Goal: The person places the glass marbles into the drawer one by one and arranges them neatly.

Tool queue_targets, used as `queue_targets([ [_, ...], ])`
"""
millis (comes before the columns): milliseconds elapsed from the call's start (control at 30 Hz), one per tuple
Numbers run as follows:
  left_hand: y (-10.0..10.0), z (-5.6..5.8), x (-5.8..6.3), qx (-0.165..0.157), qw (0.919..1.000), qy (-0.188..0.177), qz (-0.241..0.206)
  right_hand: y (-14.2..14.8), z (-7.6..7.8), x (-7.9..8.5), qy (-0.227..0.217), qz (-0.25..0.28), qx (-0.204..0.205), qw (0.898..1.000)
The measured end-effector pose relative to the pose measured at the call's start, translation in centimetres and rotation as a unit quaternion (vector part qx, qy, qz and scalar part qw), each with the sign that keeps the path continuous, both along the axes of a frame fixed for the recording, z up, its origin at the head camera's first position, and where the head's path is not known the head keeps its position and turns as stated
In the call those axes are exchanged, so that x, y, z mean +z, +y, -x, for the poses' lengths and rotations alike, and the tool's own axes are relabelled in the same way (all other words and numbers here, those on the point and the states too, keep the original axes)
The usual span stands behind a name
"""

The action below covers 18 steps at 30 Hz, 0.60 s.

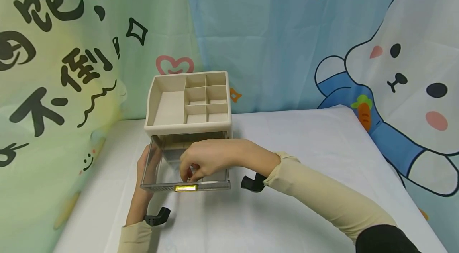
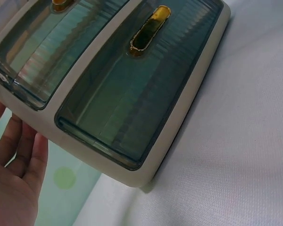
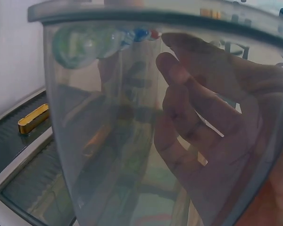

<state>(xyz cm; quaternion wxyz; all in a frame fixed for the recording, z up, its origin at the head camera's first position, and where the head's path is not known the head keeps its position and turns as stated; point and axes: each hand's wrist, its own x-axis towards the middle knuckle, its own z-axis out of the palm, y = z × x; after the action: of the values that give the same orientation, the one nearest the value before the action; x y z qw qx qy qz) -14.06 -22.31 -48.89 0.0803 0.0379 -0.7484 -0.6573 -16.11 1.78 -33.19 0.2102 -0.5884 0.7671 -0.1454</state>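
Note:
A cream desk organizer (image 1: pixel 152 130) stands at the back with its clear drawer (image 1: pixel 211 186) pulled out at the front. My right hand (image 1: pixel 211 157) reaches down into this drawer, fingers bent toward the front wall. Through the clear wall in the right wrist view, several glassy marbles (image 3: pixel 75 47), green, blue and red, line up beside the fingertips of my right hand (image 3: pixel 203 89); none shows between the fingers. Along the organizer's left side, my left hand (image 1: pixel 144 165) rests with extended fingers. In the left wrist view its fingers (image 2: pixel 37 162) are at the cream casing (image 2: pixel 80 150).
Two lower tinted drawer fronts (image 2: pixel 127 103) with gold handles (image 2: pixel 151 28) are closed. Divided compartments (image 1: pixel 195 96) top the organizer. It stands on a white cloth (image 1: pixel 294 145), with a printed curtain (image 1: pixel 251 38) behind and at the left.

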Motion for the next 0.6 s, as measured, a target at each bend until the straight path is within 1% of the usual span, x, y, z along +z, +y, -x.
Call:
queue_targets([
  [367, 0.15, -0.21, 0.38, 0.009, 0.9998, -0.017, 0.002, -0.08, 0.09, 0.01, -0.005, 0.0, 0.0, 1.0],
  [600, 0.15, -0.29, 0.44, 0.012, 0.9997, -0.022, 0.007, 0.39, -0.08, 0.66, -0.009, 0.01, -0.011, 1.0],
])
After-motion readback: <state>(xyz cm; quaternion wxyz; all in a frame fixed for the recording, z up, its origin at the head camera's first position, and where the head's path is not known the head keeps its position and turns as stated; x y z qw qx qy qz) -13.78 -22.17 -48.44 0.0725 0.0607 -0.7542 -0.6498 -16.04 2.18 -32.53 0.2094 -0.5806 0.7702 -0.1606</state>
